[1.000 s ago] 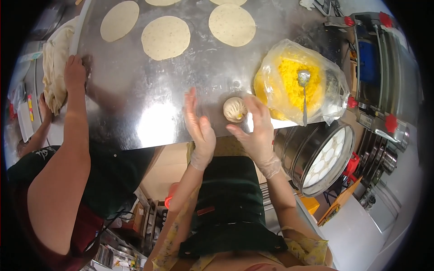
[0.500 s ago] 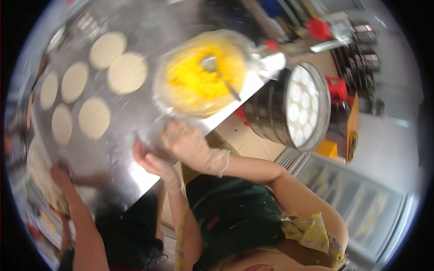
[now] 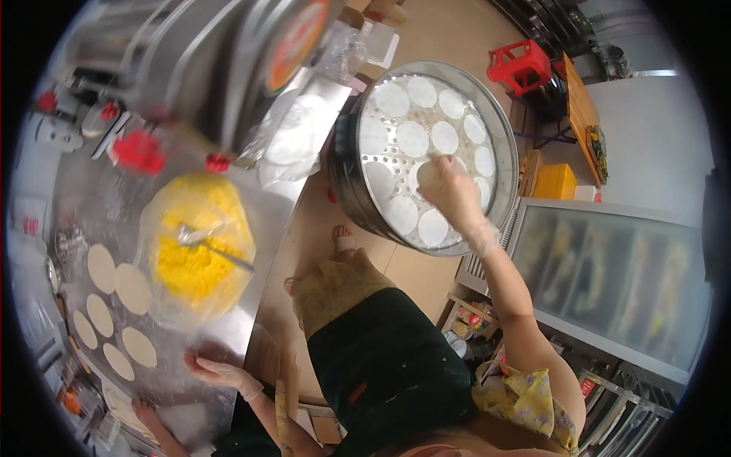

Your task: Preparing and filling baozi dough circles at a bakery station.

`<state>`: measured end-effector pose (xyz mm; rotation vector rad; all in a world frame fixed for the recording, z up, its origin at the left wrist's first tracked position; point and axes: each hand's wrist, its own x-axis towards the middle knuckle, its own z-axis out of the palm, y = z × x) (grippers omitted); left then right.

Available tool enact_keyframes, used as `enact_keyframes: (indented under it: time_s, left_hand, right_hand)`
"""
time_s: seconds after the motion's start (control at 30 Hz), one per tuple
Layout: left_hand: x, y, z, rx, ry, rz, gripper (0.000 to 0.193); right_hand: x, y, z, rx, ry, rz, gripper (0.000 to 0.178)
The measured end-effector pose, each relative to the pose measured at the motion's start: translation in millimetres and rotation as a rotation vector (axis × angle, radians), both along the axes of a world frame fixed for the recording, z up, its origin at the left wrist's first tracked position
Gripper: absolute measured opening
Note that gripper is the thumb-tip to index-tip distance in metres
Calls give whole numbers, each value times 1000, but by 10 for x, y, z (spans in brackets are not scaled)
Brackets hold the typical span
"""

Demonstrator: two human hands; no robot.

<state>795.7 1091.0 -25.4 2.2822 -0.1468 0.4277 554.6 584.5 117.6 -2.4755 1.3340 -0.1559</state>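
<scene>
Reaching out over the steamer [image 3: 502,145], the right hand [image 3: 453,194] wears a thin clear glove and closes its fingers around a bun [image 3: 429,176], a small round lump of pale dough held just above the perforated tray near its middle. The bun is roughly ball-shaped, so no long axis shows. White paper discs [image 3: 412,139] lie in rings on the tray, flat and round. The steamer is a wide shiny metal drum standing on the tan floor beside the table [image 3: 251,305].

The left hand [image 3: 217,371], also gloved, rests flat with fingers spread on the steel table's near edge, gripping nothing. Flat round dough wrappers [image 3: 133,289] lie in two rows on the table's left part. Next to them a clear plastic bag [image 3: 199,247] sits open, full of crumbly yellow filling, with a metal spoon [image 3: 204,238] stuck in it. Behind the bag stands a grey machine with red knobs [image 3: 138,150] and a round orange-and-white label [image 3: 298,34] on its side.

Another person's hand [image 3: 145,411] lies on the table at lower left. A red stool [image 3: 519,65] and a yellow box [image 3: 554,181] stand beyond the steamer; a glass-fronted cabinet [image 3: 609,278] is at right.
</scene>
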Motion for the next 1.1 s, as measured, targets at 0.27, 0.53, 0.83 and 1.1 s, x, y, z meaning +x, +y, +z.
enact_keyframes:
  time_s: [0.27, 0.53, 0.83, 1.1]
  left_hand:
    - [80, 41, -126, 330, -64, 0, 38]
    - [95, 5, -131, 542, -117, 22, 36]
    - [8, -169, 15, 350, 4, 97, 39]
    - [21, -399, 73, 349, -3, 256, 34]
  right_hand:
    - [-180, -1091, -1074, 4, 0, -49, 50]
    - [-4, -1341, -1342, 182, 132, -60, 59]
    - [-497, -1061, -592, 14, -95, -150, 53]
    - [642, 539, 133, 627, -248, 396, 44]
